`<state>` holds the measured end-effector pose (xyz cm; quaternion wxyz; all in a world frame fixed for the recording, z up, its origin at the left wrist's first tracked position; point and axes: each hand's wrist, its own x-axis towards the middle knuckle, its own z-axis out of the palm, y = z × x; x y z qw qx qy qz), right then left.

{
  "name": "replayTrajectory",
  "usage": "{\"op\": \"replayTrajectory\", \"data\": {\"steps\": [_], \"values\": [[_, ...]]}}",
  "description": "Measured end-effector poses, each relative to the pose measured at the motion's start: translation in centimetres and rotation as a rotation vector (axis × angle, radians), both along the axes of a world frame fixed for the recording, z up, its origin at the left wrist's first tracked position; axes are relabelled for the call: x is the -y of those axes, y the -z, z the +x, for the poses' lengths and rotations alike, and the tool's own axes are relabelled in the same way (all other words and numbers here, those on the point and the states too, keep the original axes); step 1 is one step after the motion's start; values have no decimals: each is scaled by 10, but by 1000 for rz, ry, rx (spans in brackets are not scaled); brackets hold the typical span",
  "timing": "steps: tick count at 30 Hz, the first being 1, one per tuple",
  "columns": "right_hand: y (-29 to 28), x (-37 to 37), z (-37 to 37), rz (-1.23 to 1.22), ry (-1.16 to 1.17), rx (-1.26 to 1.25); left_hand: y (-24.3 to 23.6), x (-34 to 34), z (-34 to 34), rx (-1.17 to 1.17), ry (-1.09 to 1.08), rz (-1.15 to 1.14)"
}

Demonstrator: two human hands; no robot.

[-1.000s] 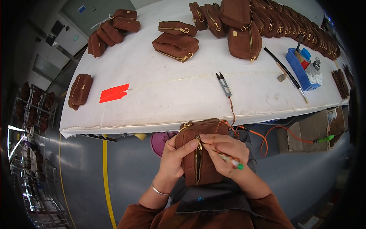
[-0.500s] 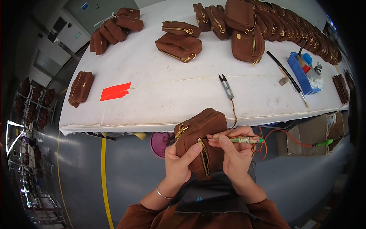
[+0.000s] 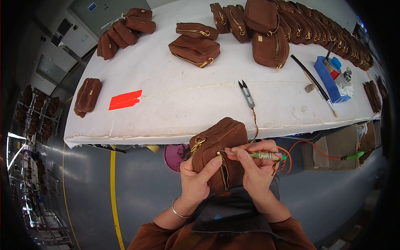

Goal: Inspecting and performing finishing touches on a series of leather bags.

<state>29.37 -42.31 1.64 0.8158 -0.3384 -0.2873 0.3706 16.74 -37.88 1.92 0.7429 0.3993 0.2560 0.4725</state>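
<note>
A brown zippered pouch is held up before me, just off the table's front edge. My left hand grips its left side, thumb pressed beside the pull of a short gold front zipper, which is partly open. In my right hand is a slim pen-shaped tool with a wrapped pale and green handle. Its thin metal tip meets the leather at the upper end of that zipper. An orange cord trails right from near the tool to a green-ended piece.
Thread snips on a twisted cord lie on the white table. Brown pouches stand along the back and left. A blue bin of jars, with brushes alongside, sits right. Below are a pink bucket and a cardboard box.
The tool's tip has shifted slightly left along the leather, and its handle tilts a little more downward to the right. My left hand keeps its hold on the pouch.
</note>
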Motion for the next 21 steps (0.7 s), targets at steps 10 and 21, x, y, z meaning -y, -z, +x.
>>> {"op": "replayTrajectory", "data": {"steps": [10, 21], "values": [[32, -20, -2, 267, 472, 1034, 11, -1, 12, -7, -102, -86], [-7, 13, -7, 158, 282, 845, -1, -12, 1, 26, -202, -86]]}}
